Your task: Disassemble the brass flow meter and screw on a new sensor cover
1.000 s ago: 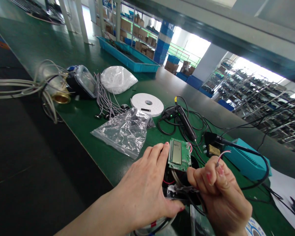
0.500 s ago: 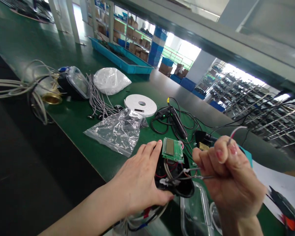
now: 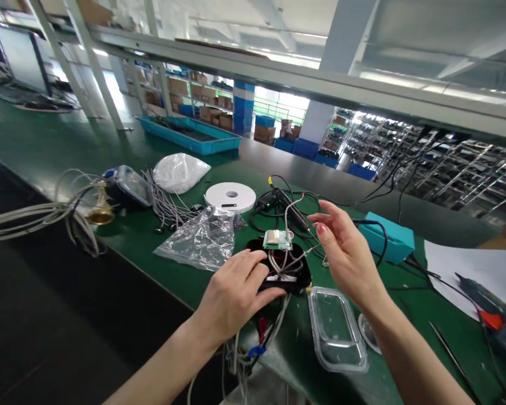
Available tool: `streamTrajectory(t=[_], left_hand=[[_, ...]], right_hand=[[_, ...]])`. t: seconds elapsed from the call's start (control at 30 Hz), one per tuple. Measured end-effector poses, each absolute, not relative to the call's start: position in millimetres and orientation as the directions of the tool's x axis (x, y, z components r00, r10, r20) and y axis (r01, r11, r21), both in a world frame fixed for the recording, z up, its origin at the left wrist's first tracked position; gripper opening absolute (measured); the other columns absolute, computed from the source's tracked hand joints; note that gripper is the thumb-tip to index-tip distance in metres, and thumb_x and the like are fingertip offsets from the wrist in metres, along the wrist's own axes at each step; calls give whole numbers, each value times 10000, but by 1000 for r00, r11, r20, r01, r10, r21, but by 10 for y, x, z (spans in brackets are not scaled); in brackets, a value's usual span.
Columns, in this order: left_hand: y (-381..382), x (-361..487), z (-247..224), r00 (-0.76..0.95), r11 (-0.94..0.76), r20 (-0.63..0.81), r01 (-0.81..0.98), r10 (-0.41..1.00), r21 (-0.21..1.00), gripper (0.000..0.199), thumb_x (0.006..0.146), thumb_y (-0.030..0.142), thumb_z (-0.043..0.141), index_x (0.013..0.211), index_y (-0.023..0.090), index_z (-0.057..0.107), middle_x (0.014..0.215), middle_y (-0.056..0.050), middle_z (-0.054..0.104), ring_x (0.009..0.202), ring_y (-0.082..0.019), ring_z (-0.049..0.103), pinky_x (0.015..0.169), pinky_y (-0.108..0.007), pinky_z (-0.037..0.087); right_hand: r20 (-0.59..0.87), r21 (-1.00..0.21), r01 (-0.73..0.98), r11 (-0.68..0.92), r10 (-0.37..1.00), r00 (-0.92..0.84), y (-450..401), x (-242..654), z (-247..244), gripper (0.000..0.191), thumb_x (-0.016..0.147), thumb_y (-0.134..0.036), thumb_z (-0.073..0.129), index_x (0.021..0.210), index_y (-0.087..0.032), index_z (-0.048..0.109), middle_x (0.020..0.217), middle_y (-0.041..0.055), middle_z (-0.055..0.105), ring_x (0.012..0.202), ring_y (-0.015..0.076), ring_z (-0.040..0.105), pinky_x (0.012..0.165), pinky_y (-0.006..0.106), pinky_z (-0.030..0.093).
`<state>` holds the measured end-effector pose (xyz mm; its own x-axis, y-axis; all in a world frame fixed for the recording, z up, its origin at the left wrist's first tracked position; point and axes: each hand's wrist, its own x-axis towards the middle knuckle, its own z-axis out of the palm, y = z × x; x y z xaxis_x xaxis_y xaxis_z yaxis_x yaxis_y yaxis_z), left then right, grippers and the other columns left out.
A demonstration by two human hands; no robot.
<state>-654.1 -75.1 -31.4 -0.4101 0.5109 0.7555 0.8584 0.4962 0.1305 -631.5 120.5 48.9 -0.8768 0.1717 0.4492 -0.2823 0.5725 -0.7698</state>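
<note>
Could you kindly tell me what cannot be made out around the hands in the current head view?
Black housing, head view: left side hidden by the left hand.
Circuit board's display, head view: too small to read.
Round part, head view: partly covered by the right forearm.
Cable bundle, head view: cut off by the bottom edge.

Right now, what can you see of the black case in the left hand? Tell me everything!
The black case looks like plastic, with rounded corners. It sits open side up, on or just above the green bench; I can't tell which. Inside are grey and red wires and a white patch. A green circuit board stands at its far side. The left hand grips its near left side.
</note>
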Motion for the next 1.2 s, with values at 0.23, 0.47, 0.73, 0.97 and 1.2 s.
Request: streamTrajectory(t=[0.23, 0.47, 0.73, 0.97, 1.2], left_hand=[[-713, -6692, -279, -336, 505, 747, 863, 574, 0, 218, 965, 309, 481, 865, 117, 509, 977, -72, 581, 858, -199, 589, 745, -318, 486], [-750, -6913, -228, -747, 624, 497, 653, 441, 428, 184, 875, 258, 658, 794, 146, 536, 923, -20, 561, 824, -185, 579, 774, -294, 453], [-761, -7051, -292, -795, 623, 476, 597, 376, 505, 227, 881, 336, 604, 746, 159, 555, 912, -33, 569, 815, -196, 573, 825, -326, 428], [-689, -6981, -374, -800, 587, 496, 591, 338, 553, 188, 921, 325, 446, 861, 164, 522, 900, -57, 550, 851, -220, 546, 790, -351, 430], [-649, -6944, -415, -809, 565, 507, 577, 297, 590, 214, 924, 349, 422, 863, 165, 512, 942, -65, 551, 897, -223, 543, 826, -370, 433]], right_hand=[[508, -695, -148, 704, 334, -794, 1256, -5780, 118, 330, 879, -279, 492, 1207, -237, 491, 1182, 69, 587, 1045, 188, 549, 924, 406, 448], [568, -556, -391, 734, -9, -823, 866, -5565, -255, 234, 886, -101, 420, 1022, -215, 573, 1044, 53, 626, 1001, 165, 536, 874, 343, 480], [602, -455, -388, 801, -45, -797, 752, -5724, -416, 299, 894, -98, 375, 1097, -194, 573, 1067, 92, 627, 974, 211, 540, 857, 398, 495], [466, -476, -260, 840, -10, -885, 917, -6017, -458, 346, 896, -120, 358, 1168, -173, 566, 1093, 106, 617, 1004, 227, 514, 870, 406, 481], [374, -500, -173, 849, 31, -927, 866, -6095, -465, 320, 899, -141, 344, 1121, -152, 574, 1063, 117, 608, 990, 225, 513, 877, 388, 450]])
